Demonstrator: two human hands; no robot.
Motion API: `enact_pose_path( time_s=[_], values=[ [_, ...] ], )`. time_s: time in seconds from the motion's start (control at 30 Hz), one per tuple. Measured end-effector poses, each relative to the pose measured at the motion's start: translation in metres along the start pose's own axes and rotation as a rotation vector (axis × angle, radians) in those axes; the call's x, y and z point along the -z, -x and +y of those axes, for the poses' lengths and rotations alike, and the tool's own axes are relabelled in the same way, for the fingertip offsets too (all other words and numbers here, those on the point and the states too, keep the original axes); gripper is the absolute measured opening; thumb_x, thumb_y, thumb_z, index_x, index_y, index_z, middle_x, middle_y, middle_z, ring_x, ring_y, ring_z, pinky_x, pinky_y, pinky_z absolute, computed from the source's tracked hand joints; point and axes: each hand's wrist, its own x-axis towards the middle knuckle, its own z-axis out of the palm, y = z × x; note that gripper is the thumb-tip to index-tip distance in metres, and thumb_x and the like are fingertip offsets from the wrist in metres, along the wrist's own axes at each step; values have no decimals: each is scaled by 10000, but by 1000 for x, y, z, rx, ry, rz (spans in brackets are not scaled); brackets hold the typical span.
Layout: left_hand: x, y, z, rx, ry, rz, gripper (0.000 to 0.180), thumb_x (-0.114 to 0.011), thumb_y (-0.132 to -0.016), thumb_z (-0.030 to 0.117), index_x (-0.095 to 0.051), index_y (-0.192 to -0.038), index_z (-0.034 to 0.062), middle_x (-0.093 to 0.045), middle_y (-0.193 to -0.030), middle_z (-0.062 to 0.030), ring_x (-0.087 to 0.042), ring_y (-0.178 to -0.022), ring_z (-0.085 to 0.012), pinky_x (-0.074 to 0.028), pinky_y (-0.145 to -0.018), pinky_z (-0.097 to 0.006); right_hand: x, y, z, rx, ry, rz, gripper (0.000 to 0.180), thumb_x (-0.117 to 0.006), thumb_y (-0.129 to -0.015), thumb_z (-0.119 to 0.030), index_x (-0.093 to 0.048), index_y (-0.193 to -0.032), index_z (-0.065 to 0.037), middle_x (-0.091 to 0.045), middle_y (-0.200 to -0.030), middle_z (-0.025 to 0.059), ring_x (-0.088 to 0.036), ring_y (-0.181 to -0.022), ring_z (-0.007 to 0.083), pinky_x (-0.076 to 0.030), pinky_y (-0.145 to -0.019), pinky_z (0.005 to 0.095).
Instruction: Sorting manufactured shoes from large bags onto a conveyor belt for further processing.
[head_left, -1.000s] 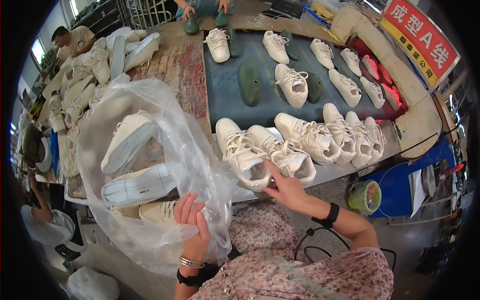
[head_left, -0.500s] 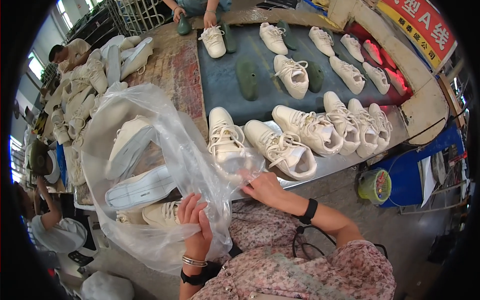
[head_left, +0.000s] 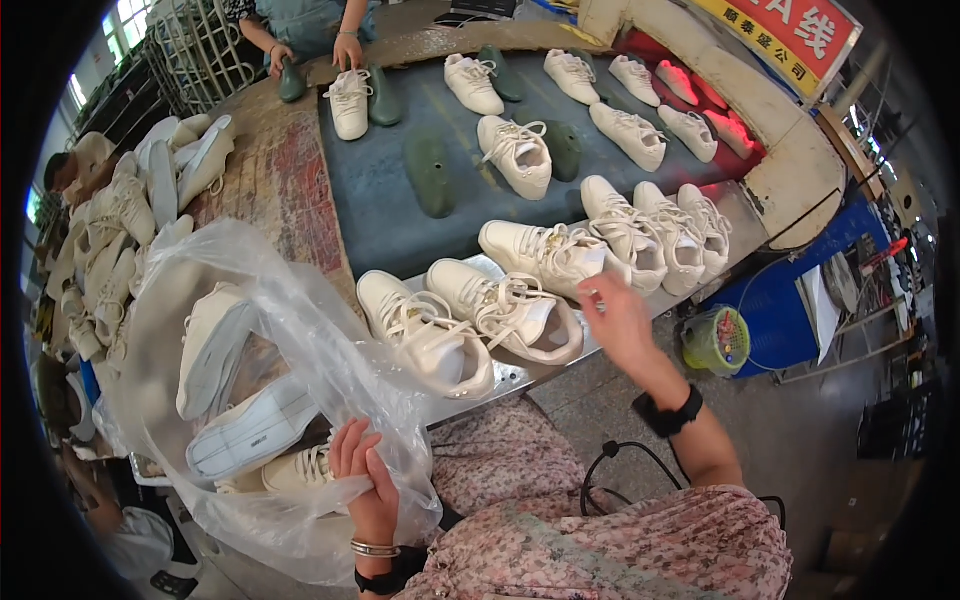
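Observation:
My left hand (head_left: 365, 475) is closed on the edge of a clear plastic bag (head_left: 330, 345), whose mouth spreads open toward the left. Inside the bag lie several cream sneakers, one showing a pale sole (head_left: 255, 430). My right hand (head_left: 622, 322) is at the heel of a cream lace-up sneaker (head_left: 540, 252) in the front row. Its fingers look loosely bent and apart; whether they touch the shoe I cannot tell. Left of that hand stand two more cream sneakers, one (head_left: 425, 335) beside the bag and another (head_left: 508, 310) next to it.
Sneakers and green shoe lasts (head_left: 430, 170) stand on a dark conveyor belt (head_left: 380, 215) running toward a red-lit opening (head_left: 700, 85). Across the table, another person's hand (head_left: 347, 50) is by a sneaker. A shoe pile (head_left: 125, 205) lies left. A yellow-green basket (head_left: 715, 340) is at right.
My right hand has moved right, from the sneaker beside the bag to the third sneaker's heel. The nearest sneaker now sits turned beside its neighbour. My left hand still grips the bag.

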Motion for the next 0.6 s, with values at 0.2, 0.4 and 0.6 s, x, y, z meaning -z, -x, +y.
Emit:
enact_pose_path(
  time_s=[0.2, 0.4, 0.6],
  values=[
    [-6, -6, 9, -26, 16, -28, 200, -421, -912, 83, -597, -975, 11, -577, -1179, -140, -481, -1171, -353, -344, -1003, -463, -17, 9, 88, -11, 478, -64, 205, -679, -794, -237, -593, -905, -88, -582, -994, 72, -644, -733, 288, -511, -604, 394],
    [-1, -4, 5, 13, 32, 24, 204, -411, -914, 73, -595, -970, 4, -576, -1166, -139, -476, -1173, -350, -345, -998, -460, -17, 20, 44, -21, 678, -231, 200, -637, -822, -274, -609, -863, -81, -596, -909, 97, -657, -692, 265, -512, -557, 383],
    [19, -2, 10, -70, 24, 69, 212, -399, -903, 24, -596, -978, 5, -580, -1151, -142, -496, -1148, -334, -354, -1010, -438, -40, 2, 62, -106, 817, -207, 363, -620, -809, -452, -662, -732, -100, -635, -606, 112, -657, -602, 300, -500, -521, 423]
  ],
)
